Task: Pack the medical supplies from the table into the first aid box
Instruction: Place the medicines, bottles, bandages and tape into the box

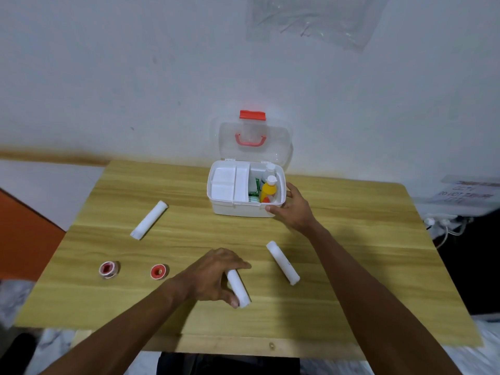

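The left hand (213,274) has its grip closing around a white roll (238,289) that lies near the front of the tabletop (351,253), fingers over the top and thumb at the near end; the roll looks to be still resting on the wood, so the grasp is being made rather than finished. The right hand (290,209) rests against the right front corner of the box (243,209), fingers loosely curled on its wall and steadying it, not grasping anything loose. The box stands at the back of the tabletop with its clear lid (254,139) tipped up. Its left side is filled by a white tray (230,182); the right compartment already holds a yellow bottle (268,189), a white bottle behind it and green packets (255,192). Still out are a second roll (282,262) just right of the held one, a third roll (149,220) well to the left, and two red tape spools (109,269) (159,272) near the left front. To do this step well, the hand should pinch the roll at its middle so it lifts level, carry it clear of the second roll, and lay it lengthwise on the tray or beside the bottles. The right compartment looks crowded, so forcing it there could tip the yellow bottle. Keeping the right hand on the box should stop it sliding.
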